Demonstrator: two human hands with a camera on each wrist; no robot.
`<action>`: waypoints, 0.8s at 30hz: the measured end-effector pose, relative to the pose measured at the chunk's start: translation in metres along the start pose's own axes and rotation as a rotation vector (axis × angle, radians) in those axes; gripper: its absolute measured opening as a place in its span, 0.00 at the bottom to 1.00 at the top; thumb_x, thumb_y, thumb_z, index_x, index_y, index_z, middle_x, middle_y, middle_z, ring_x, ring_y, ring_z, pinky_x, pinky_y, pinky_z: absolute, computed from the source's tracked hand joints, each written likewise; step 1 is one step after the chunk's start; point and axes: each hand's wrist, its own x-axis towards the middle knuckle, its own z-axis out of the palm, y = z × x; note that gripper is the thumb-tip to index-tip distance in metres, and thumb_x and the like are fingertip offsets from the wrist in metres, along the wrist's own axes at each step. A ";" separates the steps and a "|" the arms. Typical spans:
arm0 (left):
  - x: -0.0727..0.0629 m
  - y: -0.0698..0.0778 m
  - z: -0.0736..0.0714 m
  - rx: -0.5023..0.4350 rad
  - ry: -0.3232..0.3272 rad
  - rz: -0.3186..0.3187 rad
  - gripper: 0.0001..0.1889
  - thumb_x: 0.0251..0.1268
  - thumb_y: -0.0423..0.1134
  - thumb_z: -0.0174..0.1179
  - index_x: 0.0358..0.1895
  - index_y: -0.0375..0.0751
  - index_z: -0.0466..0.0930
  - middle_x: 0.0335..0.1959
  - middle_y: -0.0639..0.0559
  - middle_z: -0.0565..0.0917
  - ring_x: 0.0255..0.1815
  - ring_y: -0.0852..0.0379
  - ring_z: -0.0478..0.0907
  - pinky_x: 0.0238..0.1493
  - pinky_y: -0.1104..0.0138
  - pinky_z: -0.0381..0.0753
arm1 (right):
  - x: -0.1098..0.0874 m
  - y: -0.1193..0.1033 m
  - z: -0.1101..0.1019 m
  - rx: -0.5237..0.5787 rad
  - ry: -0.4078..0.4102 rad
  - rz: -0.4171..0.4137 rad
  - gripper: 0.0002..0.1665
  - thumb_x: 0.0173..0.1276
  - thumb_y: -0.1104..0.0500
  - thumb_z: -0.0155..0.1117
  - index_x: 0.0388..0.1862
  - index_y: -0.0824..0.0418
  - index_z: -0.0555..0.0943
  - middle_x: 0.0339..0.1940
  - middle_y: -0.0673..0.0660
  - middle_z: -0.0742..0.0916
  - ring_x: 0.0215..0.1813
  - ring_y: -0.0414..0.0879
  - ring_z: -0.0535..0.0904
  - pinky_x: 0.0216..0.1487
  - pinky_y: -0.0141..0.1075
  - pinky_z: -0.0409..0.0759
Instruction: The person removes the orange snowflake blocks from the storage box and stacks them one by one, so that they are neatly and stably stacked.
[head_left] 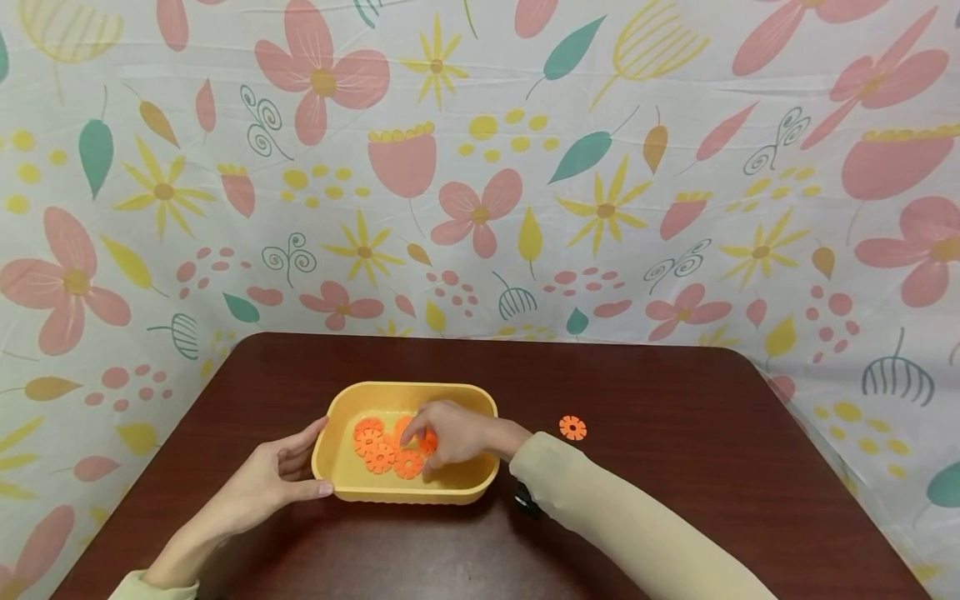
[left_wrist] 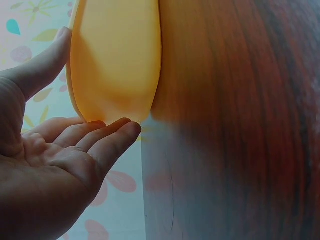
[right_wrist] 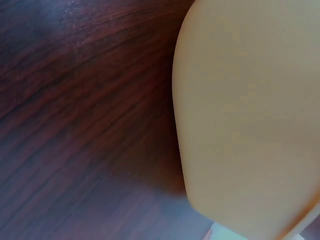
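Note:
My left hand (head_left: 258, 477) holds the left end of a yellow plastic tub (head_left: 405, 495), thumb at the front corner and fingers against the end wall. The left wrist view shows this hand (left_wrist: 60, 155) with its fingertips on the tub wall (left_wrist: 117, 55) and its palm apart from it. Inside the tub, orange notched discs (head_left: 381, 457) lie in a loose, overlapping cluster. My right hand (head_left: 453, 431) reaches down over them from the right, thumb and index finger spread apart. The right wrist view shows only the tub's outer wall (right_wrist: 245, 110), not the hand.
A single orange notched disc (head_left: 573, 427) lies on the dark wooden table (head_left: 660, 467), right of the tub and just beyond my right sleeve (head_left: 622, 517). A floral cloth (head_left: 480, 275) hangs behind the table and along its sides.

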 end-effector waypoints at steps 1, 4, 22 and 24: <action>0.000 0.000 0.000 0.001 0.000 0.001 0.48 0.65 0.32 0.75 0.82 0.26 0.54 0.80 0.29 0.58 0.76 0.30 0.63 0.60 0.58 0.83 | 0.001 0.000 0.001 -0.007 -0.003 0.001 0.26 0.52 0.63 0.89 0.51 0.60 0.91 0.38 0.52 0.85 0.42 0.45 0.77 0.43 0.27 0.73; 0.000 0.000 0.000 -0.001 -0.002 0.001 0.48 0.65 0.33 0.75 0.82 0.25 0.54 0.80 0.28 0.58 0.76 0.30 0.63 0.60 0.58 0.82 | 0.002 -0.002 0.003 -0.018 -0.012 0.015 0.26 0.51 0.62 0.89 0.52 0.59 0.91 0.39 0.49 0.85 0.43 0.42 0.77 0.46 0.27 0.73; 0.000 0.000 0.000 0.010 -0.001 -0.006 0.49 0.65 0.33 0.75 0.82 0.26 0.54 0.81 0.29 0.58 0.76 0.30 0.62 0.61 0.59 0.82 | 0.006 0.000 0.007 0.007 -0.013 0.041 0.26 0.50 0.64 0.89 0.51 0.57 0.92 0.35 0.51 0.84 0.40 0.43 0.75 0.43 0.27 0.72; 0.000 0.000 0.000 0.020 0.002 -0.005 0.49 0.65 0.34 0.76 0.82 0.26 0.54 0.80 0.29 0.58 0.76 0.31 0.63 0.61 0.59 0.82 | 0.006 0.000 0.006 0.015 -0.008 0.041 0.26 0.50 0.65 0.89 0.51 0.57 0.92 0.35 0.51 0.84 0.40 0.44 0.76 0.43 0.27 0.72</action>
